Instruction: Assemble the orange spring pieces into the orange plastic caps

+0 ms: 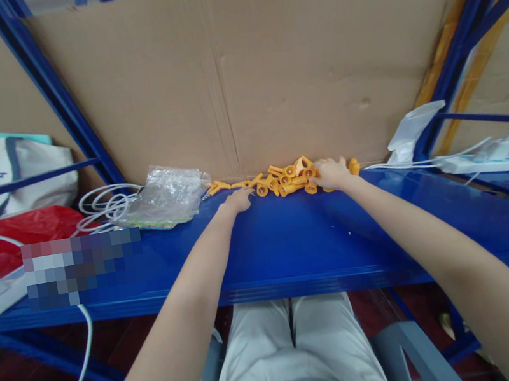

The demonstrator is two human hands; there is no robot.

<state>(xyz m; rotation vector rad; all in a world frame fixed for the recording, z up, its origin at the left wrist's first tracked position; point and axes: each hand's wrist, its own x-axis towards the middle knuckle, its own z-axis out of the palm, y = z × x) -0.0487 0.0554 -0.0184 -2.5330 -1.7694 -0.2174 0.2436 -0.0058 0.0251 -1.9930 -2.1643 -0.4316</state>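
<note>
Along the back of the blue table, against the cardboard, lies a pile of yellow-orange plastic pieces (pixel 292 179) with round, cup-like ends. My right hand (pixel 331 173) rests over the right part of this pile, fingers apart, some fingertips hidden among the pieces. Thinner yellow pieces (pixel 220 186) lie in a line to the left of the pile. Just in front of them is my left hand (pixel 238 200), its fingers curled together near the pile's left end. A small metallic bit shows at its fingertips, too small to name.
A clear plastic bag (pixel 166 195) and coiled white cable (pixel 105 204) lie left of my left hand. Further left are a red bag (pixel 24 230) and a canvas bag (pixel 10 174). A white power strip (pixel 495 157) sits at right. Cardboard (pixel 293 68) walls the back between blue posts.
</note>
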